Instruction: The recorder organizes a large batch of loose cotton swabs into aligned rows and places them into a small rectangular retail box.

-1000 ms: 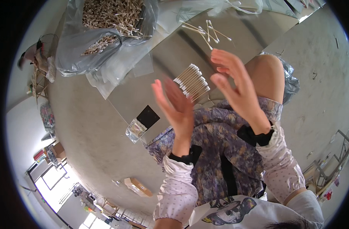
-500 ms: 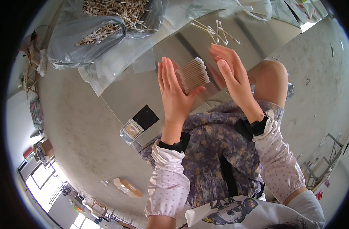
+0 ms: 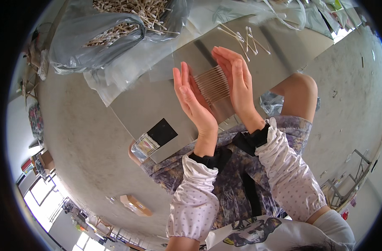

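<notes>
Bracketing the cotton swabs (image 3: 214, 85), my left hand (image 3: 196, 108) and right hand (image 3: 241, 88) stand apart, palms facing, apparently so the tips line up.

Both my hands are mid-frame, fingers extended, palms facing. Left hand (image 3: 195, 106) at the left tips of a row of swabs (image 3: 213, 85), right hand (image 3: 242, 85) at the right tips; can't tell if both touch. Row lies side by side on the table (image 3: 126, 109). Loose swabs (image 3: 250, 45) upper right of centre, crossed. Grey bag (image 3: 80, 52) of swabs, upper left. Swab pack (image 3: 146, 144) beside black square (image 3: 162, 132), lower left of centre.
</notes>
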